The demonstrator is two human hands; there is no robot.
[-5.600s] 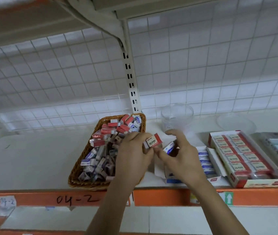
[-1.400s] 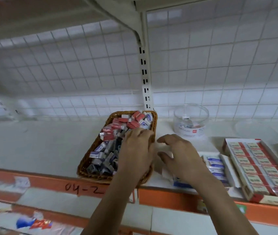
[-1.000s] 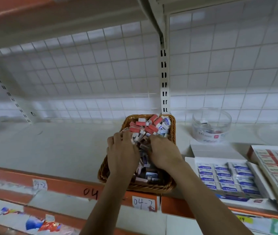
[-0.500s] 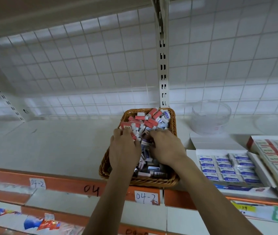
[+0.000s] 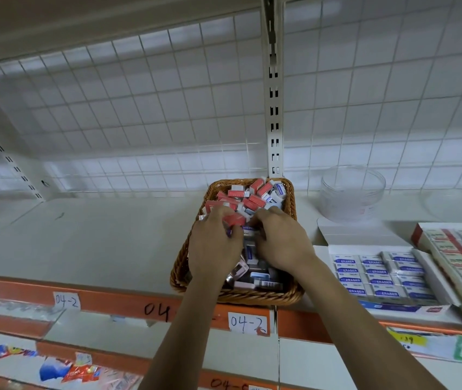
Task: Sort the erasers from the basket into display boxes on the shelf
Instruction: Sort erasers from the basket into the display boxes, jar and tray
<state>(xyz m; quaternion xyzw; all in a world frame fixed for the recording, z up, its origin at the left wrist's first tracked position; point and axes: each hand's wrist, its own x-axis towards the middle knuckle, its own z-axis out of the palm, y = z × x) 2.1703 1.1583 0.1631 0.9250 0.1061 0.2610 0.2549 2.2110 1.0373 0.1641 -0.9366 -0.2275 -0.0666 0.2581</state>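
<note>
A wicker basket (image 5: 291,192) on the white shelf holds a heap of red, blue and pink erasers (image 5: 255,194). Both hands are down in the heap. My left hand (image 5: 214,246) has its fingers curled around a red eraser (image 5: 232,220). My right hand (image 5: 280,240) lies palm-down on the blue erasers beside it, fingers bent into the pile; whether it holds one is hidden. To the right stands an open display box of blue erasers (image 5: 379,274), and further right a display box of red erasers (image 5: 460,257).
A clear plastic tub (image 5: 352,192) stands behind the blue box by the tiled wall. A slotted upright post (image 5: 274,88) rises behind the basket. The orange shelf edge (image 5: 111,302) carries labels reading 04-2. Bare shelf stretches left of the basket.
Both hands have moved from beside the blue box into the basket and dug through the heap. My left hand has since closed on a red eraser.
</note>
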